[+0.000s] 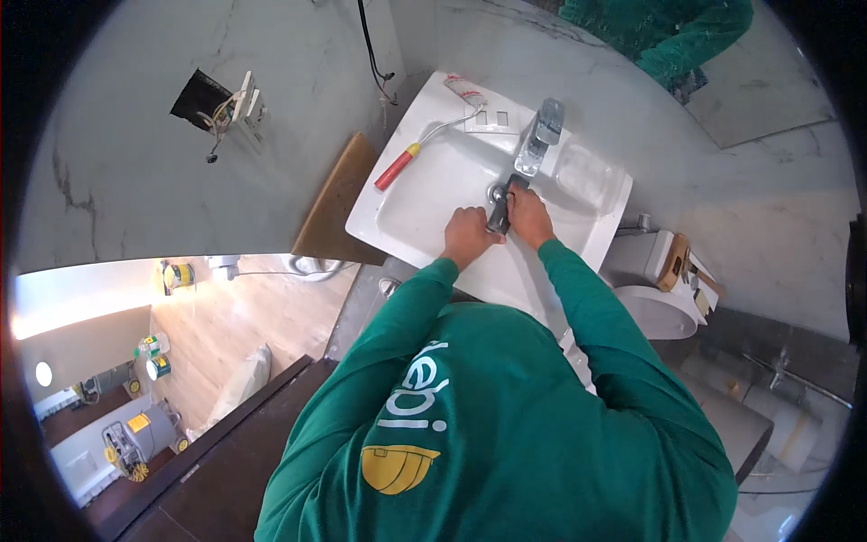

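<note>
Over the basin of a white sink [397, 239], both my hands are closed on a dark, bar-shaped thing [500, 215], whose exact kind I cannot make out. My left hand [469, 236] grips its near end with fingers curled. Farther up, my right hand [529, 216] wraps around its right side. The bar lies just beside the round metal drain [495, 192] and below the chrome faucet [539, 137]. On the sink's left, a small paint roller [397, 166] with a red and yellow handle rests across the rim.
A white two-opening plate [492, 120] lies behind the basin. To the left, loose wires and a switch panel [248, 108] hang from a wall opening, near a brown board [334, 203]. A toilet [655, 312] stands at the right. Beyond the doorway sits a grey compressor [144, 434].
</note>
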A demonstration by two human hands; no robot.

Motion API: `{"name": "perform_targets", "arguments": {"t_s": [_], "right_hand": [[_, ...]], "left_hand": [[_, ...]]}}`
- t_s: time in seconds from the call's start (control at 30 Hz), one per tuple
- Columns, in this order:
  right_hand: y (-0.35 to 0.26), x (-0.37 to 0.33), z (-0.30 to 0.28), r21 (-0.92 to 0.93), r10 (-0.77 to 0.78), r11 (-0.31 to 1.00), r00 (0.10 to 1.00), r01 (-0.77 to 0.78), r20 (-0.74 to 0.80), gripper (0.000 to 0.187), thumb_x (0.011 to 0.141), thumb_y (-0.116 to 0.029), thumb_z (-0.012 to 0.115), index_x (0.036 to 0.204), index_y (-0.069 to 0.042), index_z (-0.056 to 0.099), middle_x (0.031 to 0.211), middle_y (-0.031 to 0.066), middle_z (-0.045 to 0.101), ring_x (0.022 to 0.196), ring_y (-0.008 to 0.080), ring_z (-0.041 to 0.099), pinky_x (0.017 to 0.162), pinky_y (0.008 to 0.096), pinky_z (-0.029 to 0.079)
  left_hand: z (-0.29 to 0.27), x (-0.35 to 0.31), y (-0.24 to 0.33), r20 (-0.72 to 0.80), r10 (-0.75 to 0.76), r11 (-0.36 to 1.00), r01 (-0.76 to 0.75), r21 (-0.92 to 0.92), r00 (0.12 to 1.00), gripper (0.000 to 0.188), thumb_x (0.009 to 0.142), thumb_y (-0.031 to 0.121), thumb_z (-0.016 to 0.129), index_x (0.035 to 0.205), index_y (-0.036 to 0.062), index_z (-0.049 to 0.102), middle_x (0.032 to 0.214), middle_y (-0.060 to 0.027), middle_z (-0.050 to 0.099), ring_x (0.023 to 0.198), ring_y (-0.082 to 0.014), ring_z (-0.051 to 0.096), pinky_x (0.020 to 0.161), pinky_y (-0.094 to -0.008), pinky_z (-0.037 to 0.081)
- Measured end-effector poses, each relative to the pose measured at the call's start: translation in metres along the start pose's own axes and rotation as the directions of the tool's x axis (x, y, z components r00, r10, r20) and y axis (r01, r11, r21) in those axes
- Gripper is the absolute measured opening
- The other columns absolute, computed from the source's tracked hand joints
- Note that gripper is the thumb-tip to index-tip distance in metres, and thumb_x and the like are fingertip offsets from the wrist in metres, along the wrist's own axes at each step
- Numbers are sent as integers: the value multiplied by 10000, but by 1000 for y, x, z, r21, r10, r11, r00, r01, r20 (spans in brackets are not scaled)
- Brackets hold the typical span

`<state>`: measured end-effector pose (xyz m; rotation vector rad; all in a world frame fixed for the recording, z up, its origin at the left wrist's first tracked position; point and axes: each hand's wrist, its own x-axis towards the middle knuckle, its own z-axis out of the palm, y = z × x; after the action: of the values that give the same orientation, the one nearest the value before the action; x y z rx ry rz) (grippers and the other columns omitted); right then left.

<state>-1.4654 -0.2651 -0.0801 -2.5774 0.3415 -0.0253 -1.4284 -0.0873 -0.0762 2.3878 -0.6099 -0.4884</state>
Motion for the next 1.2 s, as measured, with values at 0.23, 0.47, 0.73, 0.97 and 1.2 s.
{"name": "perform_targets", "arguments": {"t_s": [0.23,0.47,0.73,0.97,1.2], "right_hand": [[-30,-48,1,-17,39,999,978,-37,203,312,1076,-265,508,1320,-82,573,998,329,652,908,540,658,804,637,522],[-36,-54,9,-43,58,998,977,-50,205,288,1073,-266,513,1261,-64,594,969,322,658,879,527,676,774,631,532],[5,4,2,0,29,1000,999,-29,-12,293,1085,-251,502,1261,-33,587,956,326,667,900,527,659,788,618,520],[7,10,5,-17,13,1000,1000,-13,5,265,1054,-226,535,1243,-45,578,948,318,673,872,534,646,808,635,502],[15,24,10,-11,-29,1000,993,28,-118,243,1049,-184,534,1199,-3,595,956,307,694,891,522,657,825,617,516]], "left_hand": [[0,-2,-10,-25,-50,997,52,55,998,544,675,473,931,902,24,722,980,-169,730,998,-381,667,869,-478,557],[7,4,-19,5,-39,995,38,96,999,511,756,475,863,940,18,725,969,-175,717,986,-390,666,853,-495,568],[-1,-1,1,3,2,1000,-2,-5,1000,540,688,475,922,925,33,722,980,-159,713,1008,-373,652,846,-495,560],[-1,1,-4,7,3,998,-3,60,1000,570,697,512,908,937,33,715,974,-157,704,1014,-361,662,826,-483,569],[1,1,4,29,19,999,-20,38,999,579,767,505,864,1033,21,690,1021,-181,712,1028,-381,666,880,-498,561]]}}
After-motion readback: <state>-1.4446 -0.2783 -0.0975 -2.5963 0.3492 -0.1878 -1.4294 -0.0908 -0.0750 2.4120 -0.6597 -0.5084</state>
